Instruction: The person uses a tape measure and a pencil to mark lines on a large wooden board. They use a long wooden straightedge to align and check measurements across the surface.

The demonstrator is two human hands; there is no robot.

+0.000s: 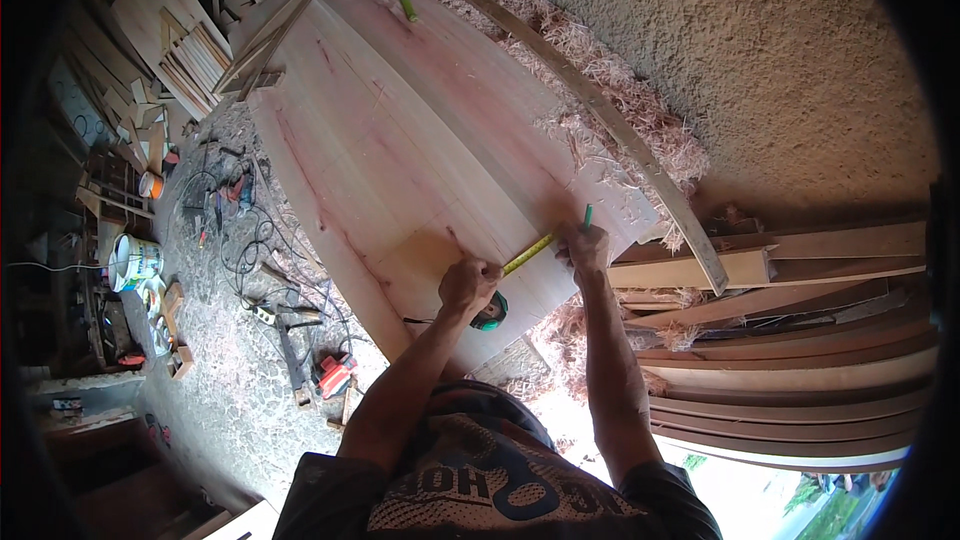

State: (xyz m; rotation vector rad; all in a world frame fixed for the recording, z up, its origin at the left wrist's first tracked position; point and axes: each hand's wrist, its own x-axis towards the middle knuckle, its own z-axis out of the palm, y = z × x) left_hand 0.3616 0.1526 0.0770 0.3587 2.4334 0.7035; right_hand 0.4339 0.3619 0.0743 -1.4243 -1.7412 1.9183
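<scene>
A yellow tape measure blade (528, 254) stretches between my two hands, low over a broad pale wooden panel (400, 170) with reddish streaks. My left hand (470, 287) is closed on the tape, and its round green-and-black case (490, 313) shows just below that hand, close to the panel's near end. Toward the panel's right edge, my right hand (584, 250) pinches the other end of the blade. A green pencil-like stick (588, 214) pokes up from the fingers of this hand. Exactly how those fingers hold both things is hidden.
A hammer with a green handle (404, 2) lies at the panel's far end. Wood shavings (640, 120) and a long curved strip (600, 105) line its right side. Stacked boards (790, 360) stand at right. Cables, a red power tool (336, 376) and a white bucket (134, 262) are at left.
</scene>
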